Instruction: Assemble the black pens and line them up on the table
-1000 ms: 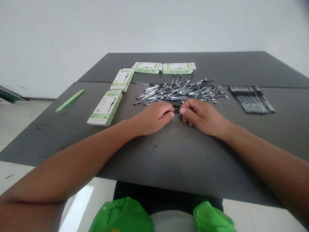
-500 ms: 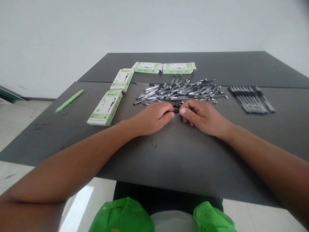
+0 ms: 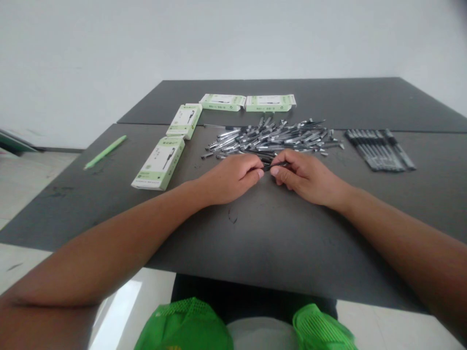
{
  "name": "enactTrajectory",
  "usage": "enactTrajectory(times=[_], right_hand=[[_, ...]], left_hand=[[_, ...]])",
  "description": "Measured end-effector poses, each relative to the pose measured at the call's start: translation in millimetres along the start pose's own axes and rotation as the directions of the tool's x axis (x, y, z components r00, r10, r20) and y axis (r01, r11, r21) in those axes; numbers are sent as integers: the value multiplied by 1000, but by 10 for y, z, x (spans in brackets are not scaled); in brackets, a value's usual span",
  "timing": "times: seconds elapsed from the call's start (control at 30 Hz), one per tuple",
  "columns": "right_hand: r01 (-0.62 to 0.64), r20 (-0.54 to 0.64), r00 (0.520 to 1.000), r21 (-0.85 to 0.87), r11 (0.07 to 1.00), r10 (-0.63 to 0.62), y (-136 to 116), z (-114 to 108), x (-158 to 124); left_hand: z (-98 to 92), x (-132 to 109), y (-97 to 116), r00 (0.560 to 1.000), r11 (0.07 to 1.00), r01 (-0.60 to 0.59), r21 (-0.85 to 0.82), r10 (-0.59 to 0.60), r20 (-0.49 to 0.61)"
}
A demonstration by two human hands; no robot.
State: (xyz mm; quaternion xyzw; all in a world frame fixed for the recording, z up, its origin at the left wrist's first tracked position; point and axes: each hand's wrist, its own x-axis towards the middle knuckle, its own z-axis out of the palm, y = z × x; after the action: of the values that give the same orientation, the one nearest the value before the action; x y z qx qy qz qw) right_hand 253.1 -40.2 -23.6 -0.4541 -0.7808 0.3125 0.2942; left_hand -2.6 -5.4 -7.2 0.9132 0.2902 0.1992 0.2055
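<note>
Pinching slim, dark plastic pen (image 3: 267, 167), mostly hidden, with left hand (image 3: 233, 178) and right hand (image 3: 308, 176); probably light, stiff, slick; best held mid-barrel.

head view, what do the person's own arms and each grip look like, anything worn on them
The left arm and right arm show no sleeves or watch, and the left grip and right grip no gloves. Bright green cloth, partly mesh-like, shows at the bottom edge.

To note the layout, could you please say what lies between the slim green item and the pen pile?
The head view shows a printed box between them, with a second box at its far end.
</note>
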Motion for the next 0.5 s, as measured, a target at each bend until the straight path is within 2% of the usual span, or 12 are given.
enactTrajectory(times=[0.5], right_hand=[[-22, -9, 1000, 11, 1000, 22, -5, -3, 12]], left_hand=[[-9, 0, 6, 1000, 1000, -3, -17, 3, 7]])
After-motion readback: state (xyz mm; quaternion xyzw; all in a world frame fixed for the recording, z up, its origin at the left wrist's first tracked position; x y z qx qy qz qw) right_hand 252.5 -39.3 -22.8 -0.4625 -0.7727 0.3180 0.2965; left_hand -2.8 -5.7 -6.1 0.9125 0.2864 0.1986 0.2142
